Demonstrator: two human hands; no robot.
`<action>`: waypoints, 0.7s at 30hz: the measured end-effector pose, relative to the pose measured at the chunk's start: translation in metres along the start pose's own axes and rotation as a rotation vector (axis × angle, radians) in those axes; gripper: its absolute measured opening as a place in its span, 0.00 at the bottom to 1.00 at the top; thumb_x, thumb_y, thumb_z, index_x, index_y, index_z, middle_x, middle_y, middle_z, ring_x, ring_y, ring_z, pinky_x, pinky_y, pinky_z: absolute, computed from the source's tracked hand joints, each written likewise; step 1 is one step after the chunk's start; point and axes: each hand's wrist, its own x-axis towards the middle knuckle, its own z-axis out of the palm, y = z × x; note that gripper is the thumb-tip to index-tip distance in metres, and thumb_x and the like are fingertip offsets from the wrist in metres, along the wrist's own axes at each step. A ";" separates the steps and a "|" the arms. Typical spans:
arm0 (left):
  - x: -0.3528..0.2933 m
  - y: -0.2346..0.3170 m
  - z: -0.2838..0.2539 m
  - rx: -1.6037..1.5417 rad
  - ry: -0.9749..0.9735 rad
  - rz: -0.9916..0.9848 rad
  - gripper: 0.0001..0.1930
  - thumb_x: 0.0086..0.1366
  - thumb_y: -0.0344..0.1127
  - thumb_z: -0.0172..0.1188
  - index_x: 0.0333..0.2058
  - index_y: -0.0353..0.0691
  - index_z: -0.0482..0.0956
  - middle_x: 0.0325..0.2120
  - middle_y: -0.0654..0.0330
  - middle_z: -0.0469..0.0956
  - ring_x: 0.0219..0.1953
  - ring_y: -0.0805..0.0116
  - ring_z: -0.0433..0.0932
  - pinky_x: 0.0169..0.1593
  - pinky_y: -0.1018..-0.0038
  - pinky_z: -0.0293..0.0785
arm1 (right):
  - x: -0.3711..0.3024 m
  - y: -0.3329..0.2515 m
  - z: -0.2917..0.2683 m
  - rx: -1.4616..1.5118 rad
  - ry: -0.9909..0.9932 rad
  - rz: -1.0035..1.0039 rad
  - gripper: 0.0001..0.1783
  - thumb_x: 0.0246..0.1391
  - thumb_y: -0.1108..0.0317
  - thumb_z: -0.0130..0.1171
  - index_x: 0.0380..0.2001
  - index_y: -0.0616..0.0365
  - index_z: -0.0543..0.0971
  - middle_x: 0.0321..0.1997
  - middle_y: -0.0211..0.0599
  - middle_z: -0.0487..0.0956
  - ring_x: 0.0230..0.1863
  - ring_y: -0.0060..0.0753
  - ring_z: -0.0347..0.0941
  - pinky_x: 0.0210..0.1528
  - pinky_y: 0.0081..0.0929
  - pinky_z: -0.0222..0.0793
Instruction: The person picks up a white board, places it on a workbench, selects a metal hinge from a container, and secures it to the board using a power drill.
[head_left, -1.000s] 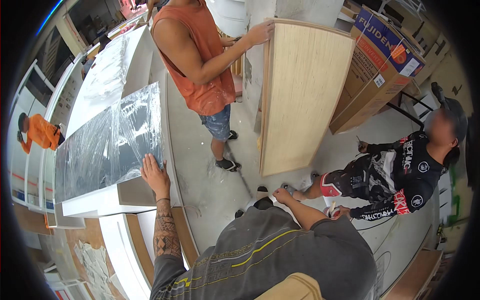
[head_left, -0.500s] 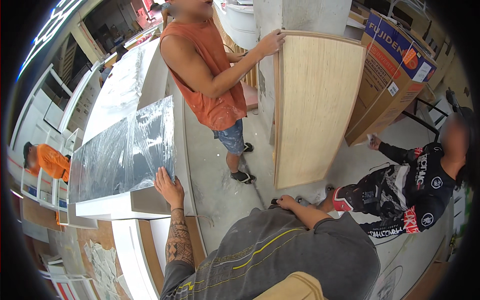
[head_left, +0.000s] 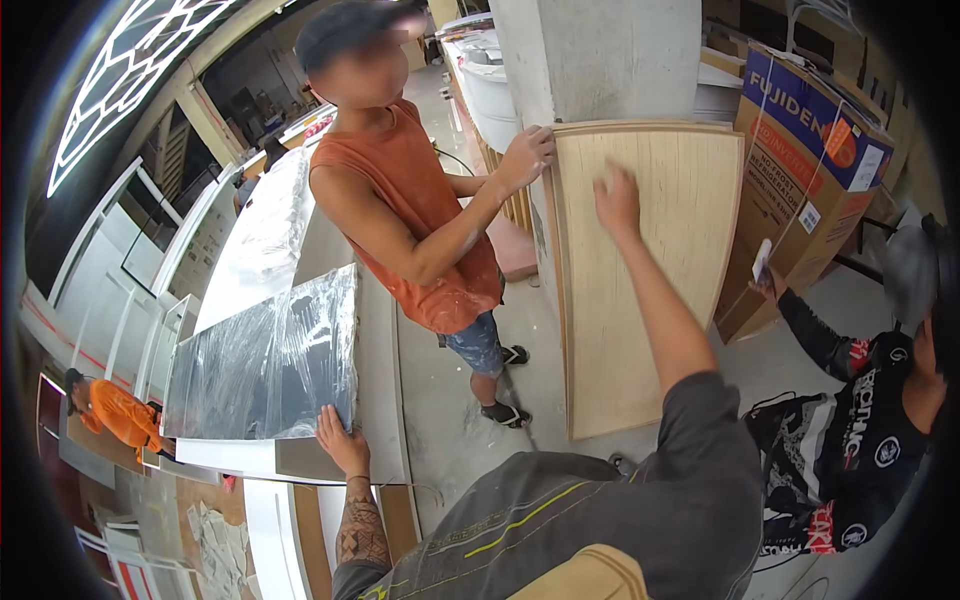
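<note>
Grey cloth fills the bottom of the frame: the person's own shirt (head_left: 590, 490), striped with thin yellow lines. From its left side a patterned forearm runs up to the left hand (head_left: 341, 441), whose grip is spread, its fingers laid flat on the lower right corner of a dark panel (head_left: 265, 365) wrapped in clear, wrinkled film. That panel lies on a white surface (head_left: 225, 456) in the left half of the frame. The right hand (head_left: 617, 203) is raised right of centre, in front of the upper part of a pale wood-grain panel (head_left: 645, 330). Motion blurs this hand; its fingers seem bent, but I cannot tell how its grip stands or whether it touches the wood. The pale panel stands upright, and a co-worker in an orange sleeveless top (head_left: 405, 215) has one hand (head_left: 528, 157) at its upper left corner. At the right edge, another co-worker in a black printed jersey (head_left: 870, 420) holds a small white object (head_left: 762, 258). Farther back are a tall cardboard box (head_left: 800, 215) at upper right and a concrete pillar (head_left: 610, 65) at top centre. Bright lights (head_left: 130, 85) form a honeycomb pattern at upper left.
</note>
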 end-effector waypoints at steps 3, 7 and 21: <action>0.010 0.008 0.004 0.027 -0.052 -0.044 0.43 0.53 0.27 0.66 0.70 0.43 0.62 0.70 0.56 0.63 0.74 0.51 0.57 0.76 0.47 0.45 | 0.081 -0.006 -0.008 -0.112 0.029 -0.195 0.31 0.62 0.62 0.58 0.66 0.62 0.69 0.68 0.55 0.69 0.70 0.57 0.63 0.71 0.44 0.60; 0.018 0.012 0.011 0.047 -0.034 -0.085 0.45 0.53 0.26 0.66 0.71 0.44 0.60 0.71 0.56 0.62 0.74 0.50 0.57 0.75 0.45 0.46 | 0.114 0.032 0.004 -0.415 -0.128 -0.282 0.31 0.63 0.64 0.56 0.68 0.59 0.67 0.70 0.53 0.66 0.75 0.55 0.56 0.75 0.51 0.52; 0.029 0.061 -0.025 -0.068 -0.224 -0.233 0.44 0.65 0.56 0.64 0.72 0.41 0.56 0.72 0.49 0.59 0.75 0.49 0.55 0.69 0.27 0.36 | 0.086 0.016 -0.016 -0.489 0.065 -0.240 0.22 0.55 0.71 0.57 0.54 0.55 0.78 0.58 0.46 0.74 0.62 0.53 0.66 0.74 0.56 0.51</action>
